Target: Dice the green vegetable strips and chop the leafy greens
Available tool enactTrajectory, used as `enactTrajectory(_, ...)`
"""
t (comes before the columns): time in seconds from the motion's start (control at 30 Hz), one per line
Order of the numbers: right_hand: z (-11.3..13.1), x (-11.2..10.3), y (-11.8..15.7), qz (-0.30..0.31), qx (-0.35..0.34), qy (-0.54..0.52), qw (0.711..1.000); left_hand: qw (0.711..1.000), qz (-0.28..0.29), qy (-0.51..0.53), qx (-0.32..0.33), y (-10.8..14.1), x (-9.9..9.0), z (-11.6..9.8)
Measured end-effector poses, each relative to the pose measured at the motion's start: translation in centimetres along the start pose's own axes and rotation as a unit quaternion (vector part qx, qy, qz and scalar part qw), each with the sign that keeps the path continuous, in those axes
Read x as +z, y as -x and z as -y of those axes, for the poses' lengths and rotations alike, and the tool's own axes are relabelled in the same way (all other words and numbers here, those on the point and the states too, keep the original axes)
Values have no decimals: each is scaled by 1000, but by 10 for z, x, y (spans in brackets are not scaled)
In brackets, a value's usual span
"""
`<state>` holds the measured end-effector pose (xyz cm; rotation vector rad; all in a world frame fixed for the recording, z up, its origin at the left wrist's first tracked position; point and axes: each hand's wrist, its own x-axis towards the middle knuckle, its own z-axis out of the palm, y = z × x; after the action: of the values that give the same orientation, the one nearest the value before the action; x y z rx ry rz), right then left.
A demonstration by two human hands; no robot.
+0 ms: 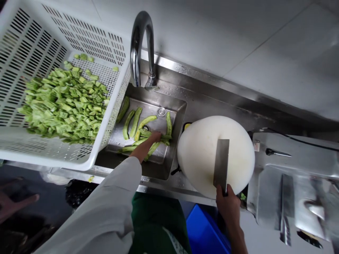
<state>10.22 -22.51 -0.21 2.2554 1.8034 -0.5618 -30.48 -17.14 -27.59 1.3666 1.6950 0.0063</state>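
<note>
My left hand (155, 137) reaches down into the steel sink (173, 151), its fingers closed around several long green gourd strips (166, 137) that stick out past it. More gourd strips (135, 122) lie loose on the sink floor around it. My right hand (229, 204) grips the dark handle of a cleaver (221, 160). The cleaver's broad blade is over the round white chopping block (201, 148), pointing away from me. Whether the blade touches the surface I cannot tell.
A white slotted crate (113, 116) with a heap of cut green pieces (69, 102) stands left of the sink. A curved tap (144, 46) rises behind. Right of the block, a metal surface (267, 183) carries another knife (287, 208). A blue bin (202, 229) is below.
</note>
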Motion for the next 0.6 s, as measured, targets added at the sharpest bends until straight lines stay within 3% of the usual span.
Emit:
enactTrajectory(0.13,3,-5,-2,-2,-7,-10,1000,1000,15,-1,23,4,-9,10)
enactTrajectory(0.23,3,-9,-3,0,-18,-29,999,999,35,-9,27,11,-4,14)
enactTrajectory(0.47,2,-6,-1,-6,-29,-17,999,1000,17,-16,9,57,55,12)
enactTrajectory(0.6,0,-4,-1,-5,-25,-12,1000,999,35,-20,0,71,68,15)
